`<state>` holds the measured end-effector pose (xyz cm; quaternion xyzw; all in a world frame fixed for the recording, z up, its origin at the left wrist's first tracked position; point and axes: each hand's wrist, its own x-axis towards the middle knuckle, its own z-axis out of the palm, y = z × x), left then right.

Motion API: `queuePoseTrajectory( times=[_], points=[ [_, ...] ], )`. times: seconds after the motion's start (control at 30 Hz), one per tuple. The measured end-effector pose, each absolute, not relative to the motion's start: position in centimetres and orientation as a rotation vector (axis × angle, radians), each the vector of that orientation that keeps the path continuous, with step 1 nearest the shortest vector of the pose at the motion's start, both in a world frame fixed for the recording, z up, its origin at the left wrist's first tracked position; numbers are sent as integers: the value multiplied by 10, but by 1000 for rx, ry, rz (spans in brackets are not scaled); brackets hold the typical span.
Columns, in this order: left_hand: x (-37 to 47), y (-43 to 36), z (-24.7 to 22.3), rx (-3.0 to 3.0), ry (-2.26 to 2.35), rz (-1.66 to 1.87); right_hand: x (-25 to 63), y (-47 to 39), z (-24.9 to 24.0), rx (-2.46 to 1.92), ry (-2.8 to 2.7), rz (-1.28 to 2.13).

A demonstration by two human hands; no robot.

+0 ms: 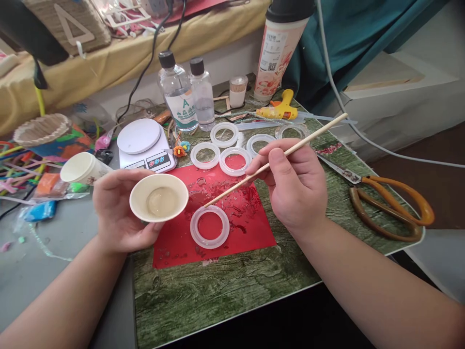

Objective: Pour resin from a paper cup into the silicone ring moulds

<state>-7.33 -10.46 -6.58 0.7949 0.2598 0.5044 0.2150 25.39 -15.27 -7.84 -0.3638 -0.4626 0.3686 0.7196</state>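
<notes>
My left hand (116,208) is wrapped round a small paper cup (159,198) with a little cloudy liquid at its bottom. Between the thumb and fingers of my right hand (294,184) is a thin wooden stick (236,186), slanting down to the left. Its lower tip is at the upper edge of a white translucent ring (209,227), which lies flat on a wet red sheet (250,232). Whether tip and ring touch, I cannot tell. Behind the hands lie several similar rings, one of them (235,161) on the sheet's far edge.
A white scale (140,138), two clear bottles (181,104) (203,97), a tall cup (278,53) and a yellow glue gun (279,107) stand or lie at the back. Orange-handled scissors (392,203) are at right. Another paper cup (82,168) and craft pieces are at left.
</notes>
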Motion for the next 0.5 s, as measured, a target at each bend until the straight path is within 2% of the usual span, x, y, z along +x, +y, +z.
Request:
queuePoseTrajectory(
  times=[0.5],
  points=[
    [-66,-114,-62,2203,766,1368,250,-156,-78,-834,-1059,854]
  ],
)
